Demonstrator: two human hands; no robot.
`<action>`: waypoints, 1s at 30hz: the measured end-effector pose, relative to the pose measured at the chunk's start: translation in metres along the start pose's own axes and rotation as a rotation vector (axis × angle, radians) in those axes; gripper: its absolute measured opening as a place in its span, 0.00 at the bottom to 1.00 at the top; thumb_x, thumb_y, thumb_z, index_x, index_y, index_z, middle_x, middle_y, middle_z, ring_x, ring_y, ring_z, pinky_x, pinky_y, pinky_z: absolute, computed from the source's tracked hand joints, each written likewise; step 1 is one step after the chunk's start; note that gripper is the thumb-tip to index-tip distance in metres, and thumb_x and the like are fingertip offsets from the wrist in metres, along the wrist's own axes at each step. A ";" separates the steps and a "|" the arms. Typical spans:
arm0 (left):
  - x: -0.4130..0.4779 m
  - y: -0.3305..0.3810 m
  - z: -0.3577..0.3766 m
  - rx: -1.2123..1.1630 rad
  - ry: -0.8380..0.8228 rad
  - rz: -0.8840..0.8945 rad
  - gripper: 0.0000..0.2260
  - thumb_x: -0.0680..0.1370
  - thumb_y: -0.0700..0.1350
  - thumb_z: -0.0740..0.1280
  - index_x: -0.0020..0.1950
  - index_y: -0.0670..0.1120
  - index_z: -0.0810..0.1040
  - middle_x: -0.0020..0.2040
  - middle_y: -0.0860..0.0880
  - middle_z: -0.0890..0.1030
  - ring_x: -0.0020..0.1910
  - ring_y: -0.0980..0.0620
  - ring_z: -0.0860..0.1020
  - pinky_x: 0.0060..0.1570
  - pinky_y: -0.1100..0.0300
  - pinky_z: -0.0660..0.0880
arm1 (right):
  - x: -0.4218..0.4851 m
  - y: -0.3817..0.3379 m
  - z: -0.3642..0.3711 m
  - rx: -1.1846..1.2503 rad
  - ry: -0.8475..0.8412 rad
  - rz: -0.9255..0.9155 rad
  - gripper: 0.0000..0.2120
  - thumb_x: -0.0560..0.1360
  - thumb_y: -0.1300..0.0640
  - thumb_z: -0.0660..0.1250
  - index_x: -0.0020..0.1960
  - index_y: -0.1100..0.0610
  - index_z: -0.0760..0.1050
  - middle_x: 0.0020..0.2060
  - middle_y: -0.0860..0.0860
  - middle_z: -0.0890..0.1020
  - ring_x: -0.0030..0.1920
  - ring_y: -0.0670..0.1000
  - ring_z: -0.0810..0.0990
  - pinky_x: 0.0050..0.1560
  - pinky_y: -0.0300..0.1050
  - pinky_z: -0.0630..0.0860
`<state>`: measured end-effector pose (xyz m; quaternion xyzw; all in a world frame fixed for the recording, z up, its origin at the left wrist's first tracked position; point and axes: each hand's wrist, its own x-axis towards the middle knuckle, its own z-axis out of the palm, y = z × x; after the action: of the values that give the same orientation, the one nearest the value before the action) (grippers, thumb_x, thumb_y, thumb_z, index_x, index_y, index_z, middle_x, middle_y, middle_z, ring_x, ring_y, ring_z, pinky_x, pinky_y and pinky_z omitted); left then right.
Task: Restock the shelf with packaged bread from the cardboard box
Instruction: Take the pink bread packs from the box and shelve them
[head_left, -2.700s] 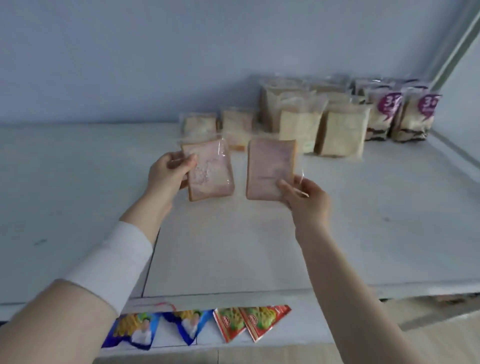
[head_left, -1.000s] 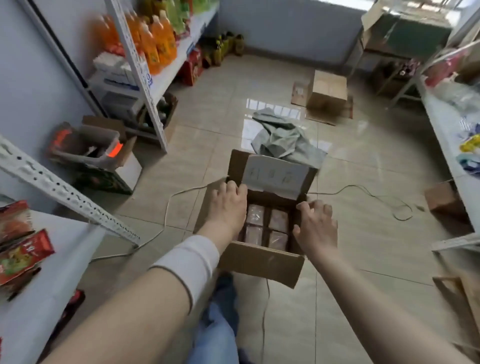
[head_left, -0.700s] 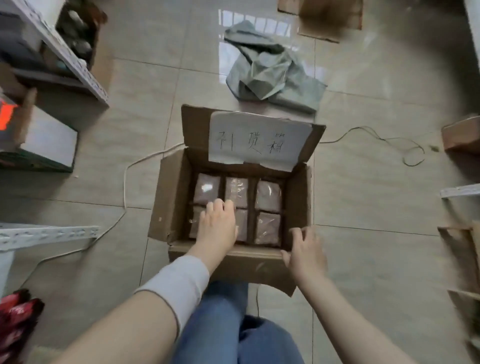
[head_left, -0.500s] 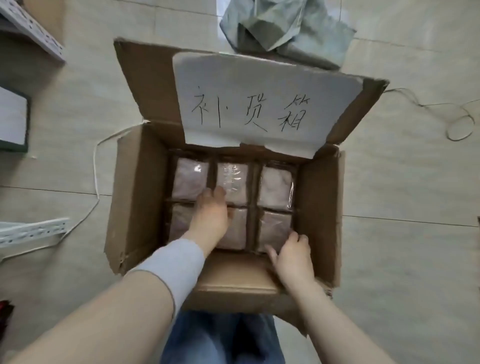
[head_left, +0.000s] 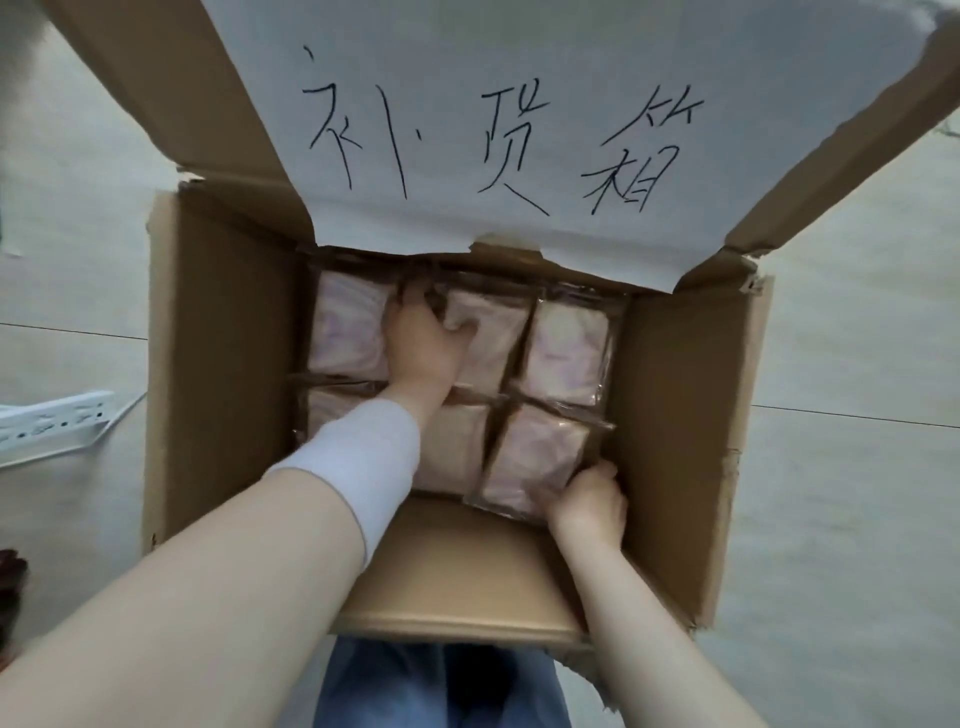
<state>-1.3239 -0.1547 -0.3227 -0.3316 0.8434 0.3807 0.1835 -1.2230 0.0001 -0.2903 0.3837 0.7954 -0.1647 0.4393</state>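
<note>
An open cardboard box (head_left: 218, 374) stands on the floor below me, holding several clear-wrapped bread packs in two rows. My left hand (head_left: 423, 345) reaches deep into the box and grips the far middle bread pack (head_left: 491, 338) at its left edge, thumb over its front. My right hand (head_left: 589, 501) grips the near right bread pack (head_left: 535, 452) at its lower right corner; that pack sits tilted. More packs lie at the far left (head_left: 345, 327) and far right (head_left: 566, 348). The shelf is out of view.
The box's back flap (head_left: 519, 130) stands open with a white sheet of handwritten characters on it. Tiled floor surrounds the box. A white perforated shelf rail (head_left: 52, 423) lies at the left. My jeans (head_left: 441, 686) show below the box's near wall.
I turned from the shelf to the box on the floor and leaned in close. Both hands went into the box and now grip a bread pack each; the near right pack has tilted.
</note>
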 end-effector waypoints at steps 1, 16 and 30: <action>-0.001 0.001 -0.004 0.001 -0.046 0.033 0.20 0.69 0.43 0.72 0.59 0.39 0.74 0.54 0.42 0.78 0.59 0.42 0.74 0.57 0.58 0.70 | -0.002 0.000 -0.002 -0.009 -0.027 0.003 0.31 0.68 0.49 0.73 0.62 0.66 0.66 0.61 0.63 0.74 0.63 0.63 0.71 0.63 0.52 0.68; -0.112 0.012 -0.122 -0.466 0.074 0.242 0.14 0.70 0.41 0.73 0.50 0.52 0.72 0.44 0.58 0.76 0.45 0.64 0.75 0.44 0.77 0.70 | -0.089 0.017 -0.055 0.605 0.076 -0.204 0.26 0.63 0.52 0.77 0.58 0.59 0.76 0.49 0.52 0.83 0.51 0.53 0.81 0.60 0.49 0.74; -0.458 -0.099 -0.527 -0.784 0.811 0.274 0.12 0.69 0.49 0.73 0.45 0.57 0.72 0.46 0.55 0.79 0.45 0.59 0.78 0.47 0.64 0.75 | -0.521 -0.012 -0.044 0.481 -0.410 -0.993 0.12 0.65 0.53 0.76 0.46 0.53 0.79 0.41 0.52 0.84 0.41 0.50 0.83 0.47 0.45 0.81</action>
<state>-0.9582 -0.4140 0.2215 -0.3820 0.6776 0.5275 -0.3416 -1.0913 -0.2239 0.1634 0.0144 0.7191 -0.5973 0.3549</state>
